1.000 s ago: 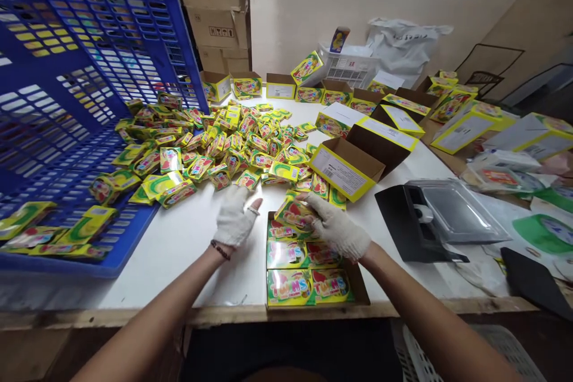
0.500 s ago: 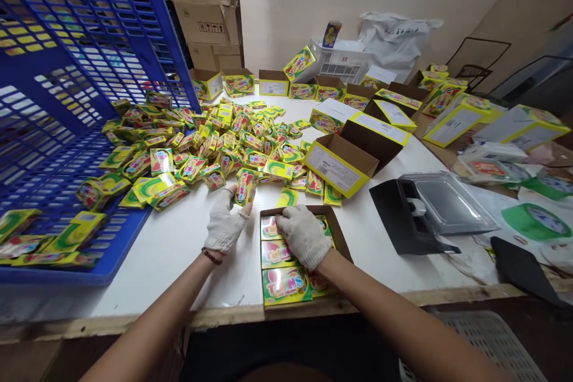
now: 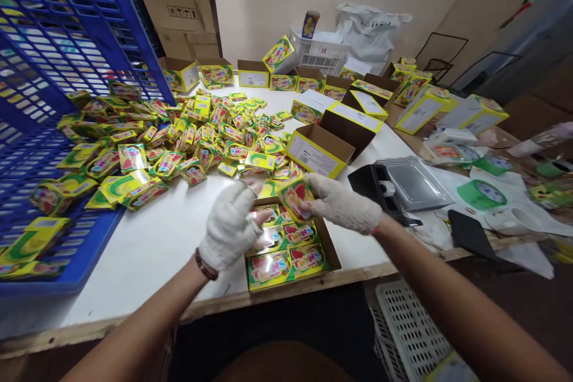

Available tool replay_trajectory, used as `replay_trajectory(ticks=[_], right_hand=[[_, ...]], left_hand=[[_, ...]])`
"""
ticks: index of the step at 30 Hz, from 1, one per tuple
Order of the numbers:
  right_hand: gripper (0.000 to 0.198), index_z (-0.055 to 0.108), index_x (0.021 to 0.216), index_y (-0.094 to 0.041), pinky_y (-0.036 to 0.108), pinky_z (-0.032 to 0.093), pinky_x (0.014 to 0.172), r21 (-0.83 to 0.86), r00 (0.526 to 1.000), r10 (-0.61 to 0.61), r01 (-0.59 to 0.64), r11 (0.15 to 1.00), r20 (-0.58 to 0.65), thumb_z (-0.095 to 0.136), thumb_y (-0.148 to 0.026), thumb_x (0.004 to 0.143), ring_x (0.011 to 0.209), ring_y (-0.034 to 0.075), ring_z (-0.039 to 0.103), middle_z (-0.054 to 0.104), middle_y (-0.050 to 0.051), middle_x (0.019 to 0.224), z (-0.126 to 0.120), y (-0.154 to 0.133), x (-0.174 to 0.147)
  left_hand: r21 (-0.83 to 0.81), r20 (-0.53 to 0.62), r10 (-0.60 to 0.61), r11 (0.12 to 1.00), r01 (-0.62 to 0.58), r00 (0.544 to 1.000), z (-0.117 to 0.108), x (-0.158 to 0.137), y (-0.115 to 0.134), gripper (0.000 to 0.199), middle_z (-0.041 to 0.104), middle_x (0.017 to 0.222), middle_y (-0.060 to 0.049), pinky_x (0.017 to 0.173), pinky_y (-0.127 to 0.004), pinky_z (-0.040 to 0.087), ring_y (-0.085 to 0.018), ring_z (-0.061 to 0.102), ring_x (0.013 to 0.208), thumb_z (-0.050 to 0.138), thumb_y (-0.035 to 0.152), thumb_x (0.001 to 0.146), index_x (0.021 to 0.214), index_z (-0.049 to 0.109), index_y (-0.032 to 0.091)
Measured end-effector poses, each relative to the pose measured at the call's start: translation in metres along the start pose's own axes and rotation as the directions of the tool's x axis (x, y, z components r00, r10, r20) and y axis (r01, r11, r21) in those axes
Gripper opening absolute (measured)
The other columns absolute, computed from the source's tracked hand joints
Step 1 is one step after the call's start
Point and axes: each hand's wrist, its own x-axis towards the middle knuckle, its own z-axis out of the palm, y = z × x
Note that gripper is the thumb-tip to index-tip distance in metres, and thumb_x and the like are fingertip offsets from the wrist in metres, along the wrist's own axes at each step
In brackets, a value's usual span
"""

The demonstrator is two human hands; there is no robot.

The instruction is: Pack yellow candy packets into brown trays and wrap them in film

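My right hand (image 3: 342, 206), in a white fingerless glove, grips a small yellow-green candy box (image 3: 294, 196) with red fruit print. That box is tilted above the far side of an open display carton (image 3: 332, 250), where rows of similar small boxes lie face up. My left hand (image 3: 230, 227), gloved the same way and slightly blurred, hovers at the carton's left edge. Its thumb and fingers are apart, with nothing visible between them. Beyond both hands spreads a loose pile of candy boxes (image 3: 228, 134).
A blue plastic crate (image 3: 101, 239) lies tipped at the left, spilling candy boxes. Empty display cartons (image 3: 316, 155) stand behind the pile. At right are a black tape dispenser (image 3: 373, 188), a clear plastic tray (image 3: 414, 182) and green tape (image 3: 482, 193). The wooden table edge (image 3: 206, 309) runs in front.
My right hand has risen from inside the carton and now holds a candy box. The left hand has moved right, away from the box it was touching at the pile. The view has shifted right.
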Motion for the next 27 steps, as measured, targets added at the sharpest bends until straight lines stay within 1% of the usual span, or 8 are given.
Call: replay_trajectory(ticks=[3,6,10,14,18,21,24,27], right_hand=[[0.008,0.063,0.074,-0.019,0.026,0.045,0.06,-0.393,0.905,0.162,0.006,0.92,0.393,0.068,-0.017,0.068,0.063,0.014,0.058,0.064,-0.001,0.07,-0.01,0.003,-0.005],[0.007,0.066,0.067,-0.018,0.026,0.043,0.057,-0.647,0.785,0.336,0.106,0.755,0.521,0.069,-0.013,0.063,0.059,0.016,0.058,0.063,0.001,0.063,0.013,-0.002,0.0],[0.02,0.073,0.079,-0.014,0.03,0.046,0.057,-0.715,0.641,0.477,0.164,0.68,0.601,0.068,-0.014,0.06,0.066,0.021,0.064,0.07,0.009,0.073,0.043,-0.006,0.018],[0.033,0.071,0.1,-0.009,0.032,0.045,0.056,-0.628,0.529,0.424,0.293,0.721,0.735,0.061,-0.02,0.071,0.073,0.025,0.066,0.072,0.016,0.091,0.035,-0.002,0.024],[0.034,0.068,0.108,-0.009,0.03,0.044,0.056,-0.611,0.526,0.419,0.264,0.747,0.74,0.054,-0.021,0.08,0.077,0.025,0.067,0.071,0.016,0.098,0.027,-0.003,0.014],[0.035,0.067,0.111,-0.011,0.03,0.047,0.063,-0.663,0.6,0.445,0.2,0.721,0.665,0.06,-0.021,0.079,0.085,0.026,0.068,0.071,0.016,0.101,0.034,-0.008,0.004],[0.036,0.07,0.104,-0.01,0.035,0.05,0.074,-0.749,0.699,0.471,0.143,0.647,0.539,0.072,-0.023,0.071,0.094,0.031,0.067,0.071,0.018,0.101,0.046,-0.01,0.001],[0.033,0.072,0.097,-0.009,0.038,0.051,0.077,-0.765,0.655,0.537,0.1,0.636,0.532,0.076,-0.022,0.067,0.095,0.034,0.067,0.071,0.018,0.1,0.057,-0.01,0.001]], left_hand=[[0.302,-0.011,-0.18,0.937,0.175,0.984,-0.016,0.025,-0.046,0.046,0.05,0.128,-0.017,0.106,-0.045,0.039,-0.033,0.045,0.126,0.059,0.033,0.081,0.122,0.054,0.014],[0.527,0.024,-0.378,0.792,0.309,0.926,-0.027,0.047,-0.09,0.053,0.039,0.139,-0.019,0.108,-0.053,0.032,-0.041,0.034,0.132,0.057,0.029,0.081,0.129,0.047,0.01],[0.604,0.139,-0.526,0.717,0.349,0.839,-0.033,0.056,-0.115,0.04,0.053,0.122,-0.018,0.098,-0.052,0.038,-0.039,0.047,0.119,0.048,0.023,0.084,0.12,0.05,0.008],[0.536,0.152,-0.601,0.717,0.446,0.784,-0.036,0.042,-0.116,0.016,0.061,0.093,-0.013,0.076,-0.04,0.045,-0.032,0.058,0.093,0.053,0.029,0.081,0.092,0.055,0.017],[0.094,0.049,-0.697,0.716,0.692,0.715,-0.036,0.022,-0.096,0.021,0.06,0.083,-0.008,0.067,-0.034,0.047,-0.025,0.06,0.083,0.058,0.04,0.078,0.085,0.053,0.02],[-0.429,0.194,-0.751,0.513,0.743,0.631,-0.03,0.013,-0.067,0.036,0.064,0.09,-0.006,0.063,-0.032,0.054,-0.02,0.064,0.077,0.063,0.044,0.072,0.097,0.056,0.019],[-0.583,0.305,-0.754,0.336,0.74,0.582,-0.021,0.011,-0.034,0.05,0.064,0.092,-0.005,0.055,-0.029,0.056,-0.016,0.065,0.069,0.069,0.038,0.07,0.113,0.053,0.019],[-0.608,0.346,-0.729,0.305,0.733,0.59,-0.015,0.014,-0.009,0.043,0.063,0.086,-0.003,0.052,-0.026,0.057,-0.014,0.065,0.065,0.068,0.031,0.071,0.11,0.055,0.018]])
